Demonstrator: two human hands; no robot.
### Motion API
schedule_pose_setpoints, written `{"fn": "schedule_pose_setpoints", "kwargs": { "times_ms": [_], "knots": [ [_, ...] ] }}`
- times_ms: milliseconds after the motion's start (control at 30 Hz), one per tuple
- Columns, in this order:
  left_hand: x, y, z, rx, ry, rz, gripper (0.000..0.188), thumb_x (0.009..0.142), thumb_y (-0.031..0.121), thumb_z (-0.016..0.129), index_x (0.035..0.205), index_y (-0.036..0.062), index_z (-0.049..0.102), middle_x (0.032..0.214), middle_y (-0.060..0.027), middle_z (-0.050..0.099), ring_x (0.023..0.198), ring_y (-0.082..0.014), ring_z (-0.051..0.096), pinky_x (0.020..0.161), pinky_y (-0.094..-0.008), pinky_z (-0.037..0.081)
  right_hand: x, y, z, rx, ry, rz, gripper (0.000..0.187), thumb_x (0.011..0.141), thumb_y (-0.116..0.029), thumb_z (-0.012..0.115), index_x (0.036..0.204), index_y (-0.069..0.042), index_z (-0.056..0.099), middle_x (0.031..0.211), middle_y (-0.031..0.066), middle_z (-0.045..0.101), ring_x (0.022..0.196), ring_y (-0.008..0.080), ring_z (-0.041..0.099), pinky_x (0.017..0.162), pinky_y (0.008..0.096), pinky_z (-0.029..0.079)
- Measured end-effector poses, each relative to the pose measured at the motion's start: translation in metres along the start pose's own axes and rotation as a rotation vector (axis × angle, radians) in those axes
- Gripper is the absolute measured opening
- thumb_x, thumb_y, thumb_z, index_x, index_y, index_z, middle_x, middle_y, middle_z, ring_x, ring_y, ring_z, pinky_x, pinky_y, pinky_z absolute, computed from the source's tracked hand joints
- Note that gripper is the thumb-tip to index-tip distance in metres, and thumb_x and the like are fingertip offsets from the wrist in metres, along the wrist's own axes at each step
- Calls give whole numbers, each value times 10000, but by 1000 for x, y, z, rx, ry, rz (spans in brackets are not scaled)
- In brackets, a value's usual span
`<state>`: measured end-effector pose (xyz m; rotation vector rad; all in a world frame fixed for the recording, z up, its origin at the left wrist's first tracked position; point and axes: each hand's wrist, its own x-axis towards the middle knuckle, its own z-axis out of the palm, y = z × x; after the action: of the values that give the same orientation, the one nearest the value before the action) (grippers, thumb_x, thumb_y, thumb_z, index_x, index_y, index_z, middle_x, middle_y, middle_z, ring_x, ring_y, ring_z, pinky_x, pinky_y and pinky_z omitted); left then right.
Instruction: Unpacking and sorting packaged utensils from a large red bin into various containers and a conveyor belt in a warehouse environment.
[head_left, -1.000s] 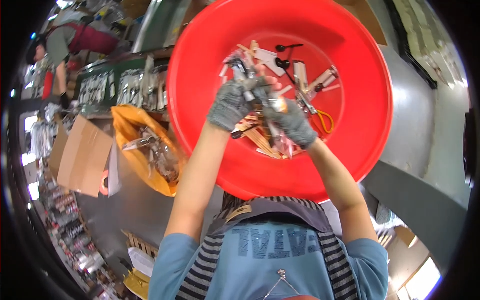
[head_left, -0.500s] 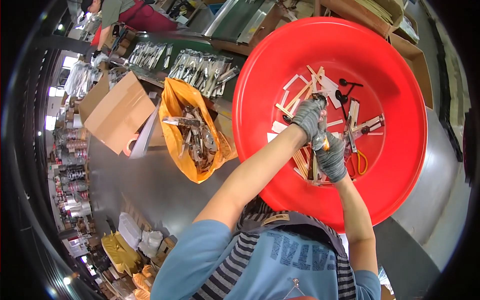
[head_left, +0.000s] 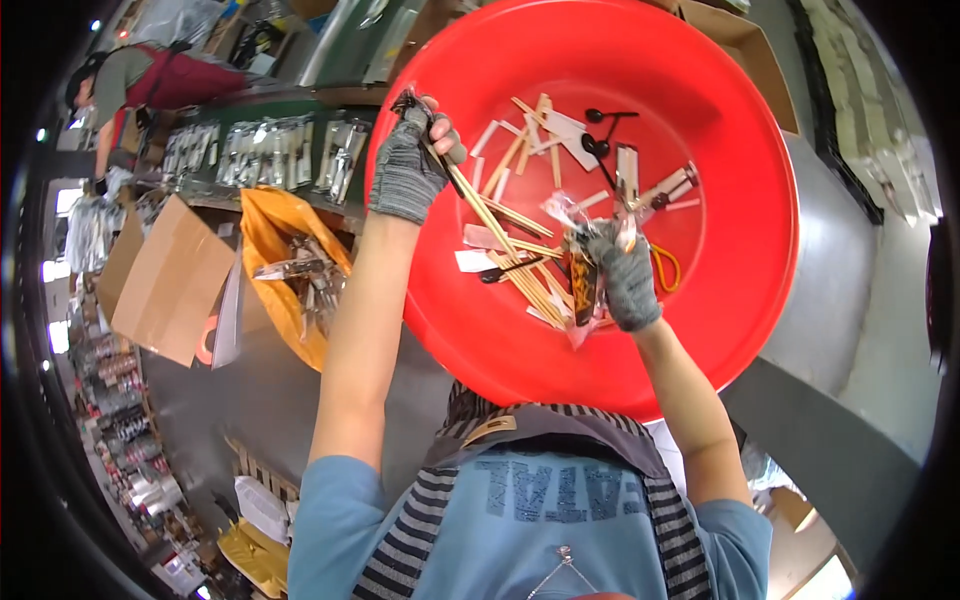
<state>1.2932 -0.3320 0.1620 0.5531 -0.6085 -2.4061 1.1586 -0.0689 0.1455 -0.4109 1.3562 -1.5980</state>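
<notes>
My left hand [head_left: 408,165], in a grey knit glove with bare fingertips, is closed over the left rim of the red tub [head_left: 750,240]. From it a bundle of wooden chopsticks [head_left: 480,205] slants down, with a dark utensil beside them that I cannot make out fully. My gloved right hand [head_left: 628,282] is closed on a crumpled clear plastic wrapper [head_left: 582,285] with black and orange print, inside the tub. Loose chopsticks [head_left: 535,295], black spoons [head_left: 597,147] and white paper slips [head_left: 572,135] lie around. Right of my right hand shows the yellow handle of scissors [head_left: 672,268].
An orange bag [head_left: 270,225] of packed cutlery stands left of the tub, beside a cardboard box [head_left: 172,285]. Wrapped cutlery sets [head_left: 265,152] lie in rows on a green conveyor. A co-worker [head_left: 165,85] bends there at the far left.
My left hand has pulled away from the right, up and left, carrying chopsticks. The right hand keeps the clear wrapper, now more in sight. The whole view has shifted.
</notes>
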Motion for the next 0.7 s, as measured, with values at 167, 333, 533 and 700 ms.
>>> {"fn": "schedule_pose_setpoints", "kwargs": {
  "times_ms": [167,333,533,700],
  "knots": [
    [-11,4,27,266,69,268,94,854,158,557,877,68,550,708,-67,584,656,-215,593,763,-421,488,18,-1,-14,148,140,-29,137,812,-133,589,872,-12,568,791,47,602,692,117,555,625,246,457],
    [-20,15,25,-11,-157,126,90,872,186,531,882,96,530,619,7,467,533,-123,486,720,-329,423,21,-24,-9,175,148,31,143,753,-124,606,849,-42,538,776,35,575,684,125,554,635,260,465],
    [-39,-5,34,311,50,111,123,858,166,558,932,68,550,659,-27,516,490,-133,475,655,-329,520,34,-30,-3,212,39,75,200,747,-110,602,899,-38,495,831,40,554,770,131,545,736,267,459],
    [-47,-49,30,155,126,-273,99,838,167,559,906,95,552,626,16,504,438,-65,427,371,-223,338,36,-18,10,56,-63,20,263,783,-267,615,856,-14,606,727,47,590,641,94,516,556,267,422]
  ]
}}
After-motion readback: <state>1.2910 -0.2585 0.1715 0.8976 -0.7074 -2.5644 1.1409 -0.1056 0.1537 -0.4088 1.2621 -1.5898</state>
